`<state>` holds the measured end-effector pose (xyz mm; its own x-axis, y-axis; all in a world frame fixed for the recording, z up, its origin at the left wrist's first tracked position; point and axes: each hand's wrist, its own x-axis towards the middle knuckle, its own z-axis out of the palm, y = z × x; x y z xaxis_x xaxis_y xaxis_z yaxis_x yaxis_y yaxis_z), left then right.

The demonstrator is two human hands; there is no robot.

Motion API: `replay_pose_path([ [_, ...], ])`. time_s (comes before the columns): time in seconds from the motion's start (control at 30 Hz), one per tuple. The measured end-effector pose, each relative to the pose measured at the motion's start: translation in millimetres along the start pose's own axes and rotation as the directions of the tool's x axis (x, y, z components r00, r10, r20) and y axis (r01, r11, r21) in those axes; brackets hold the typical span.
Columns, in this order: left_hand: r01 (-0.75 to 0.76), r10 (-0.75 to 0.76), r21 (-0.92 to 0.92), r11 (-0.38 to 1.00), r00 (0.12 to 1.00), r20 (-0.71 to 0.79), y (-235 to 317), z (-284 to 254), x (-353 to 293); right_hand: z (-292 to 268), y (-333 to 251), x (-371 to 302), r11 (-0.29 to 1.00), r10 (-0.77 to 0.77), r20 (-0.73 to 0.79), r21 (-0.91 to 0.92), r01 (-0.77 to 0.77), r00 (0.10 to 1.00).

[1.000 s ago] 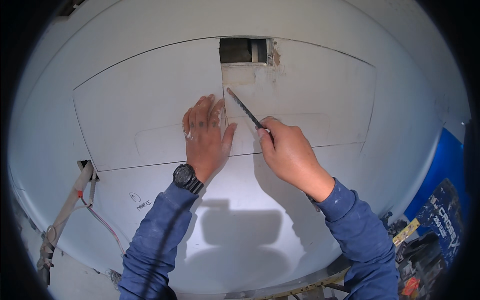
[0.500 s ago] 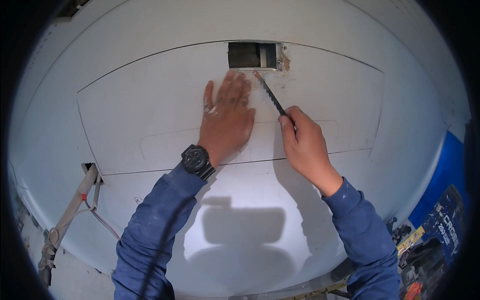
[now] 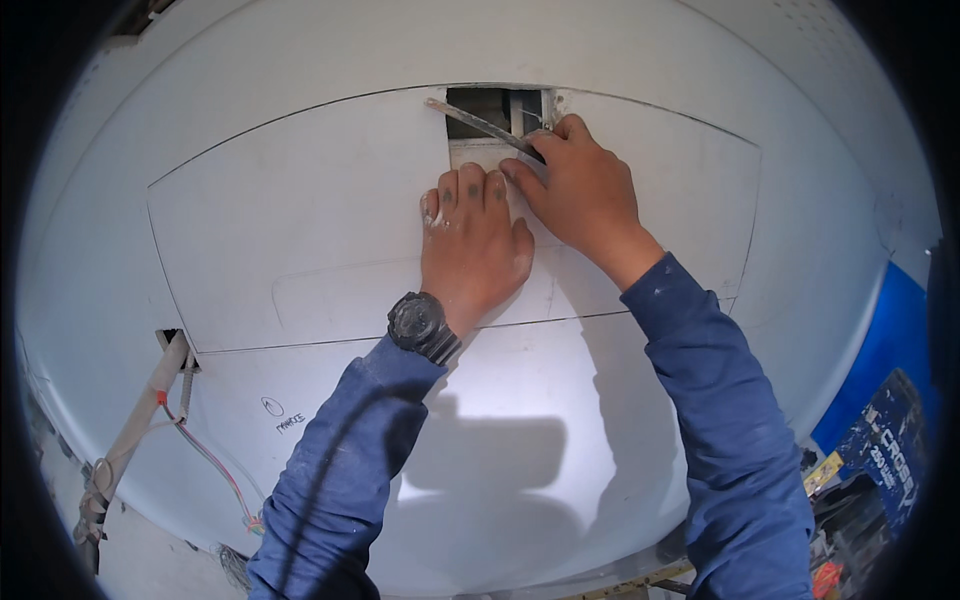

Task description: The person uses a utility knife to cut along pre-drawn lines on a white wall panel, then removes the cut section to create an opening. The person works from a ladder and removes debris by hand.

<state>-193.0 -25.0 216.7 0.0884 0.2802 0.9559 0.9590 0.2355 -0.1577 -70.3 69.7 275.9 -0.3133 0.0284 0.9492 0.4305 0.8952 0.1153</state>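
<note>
A rectangular opening [image 3: 480, 112] is cut into a large white curved panel [image 3: 340, 210], with a paler strip [image 3: 476, 153] along its lower side. My right hand [image 3: 585, 195] grips one end of a thin dark saw blade [image 3: 480, 124]. The blade slants up to the left across the opening, its free tip over the panel by the left edge. Just below, my left hand [image 3: 472, 235] rests against the panel with fingers curled at the strip; whether they pinch its edge is hidden. A black watch [image 3: 420, 322] is on my left wrist.
At the lower left, a pale pipe [image 3: 135, 410] comes out of a small square hole, with coloured wires [image 3: 205, 455] hanging beside it. A blue sheet [image 3: 870, 350] and a dark blue printed bag [image 3: 890, 440] are at the right. Pencil and dark lines mark the panel.
My right hand has moved up and left to the opening, turning the blade from upright-slanting to lying across it. My left fingers, flat before, are now curled, and that hand sits slightly lower.
</note>
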Motion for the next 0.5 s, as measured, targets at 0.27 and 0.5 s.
replay_pose_path([
  [0.27, 0.049, -0.048, 0.026, 0.998, 0.998, -0.034, 4.9, 4.2, 8.1, 7.2, -13.7, -0.3, 0.997, 0.030, -0.065, -0.069, -0.034, 0.997],
  [0.5, 0.105, -0.105, 0.005, 0.994, 0.994, -0.019, 9.9, 1.3, 14.5, 8.8, -10.7, 2.1, 0.999, 0.015, -0.090, -0.046, -0.019, 0.996],
])
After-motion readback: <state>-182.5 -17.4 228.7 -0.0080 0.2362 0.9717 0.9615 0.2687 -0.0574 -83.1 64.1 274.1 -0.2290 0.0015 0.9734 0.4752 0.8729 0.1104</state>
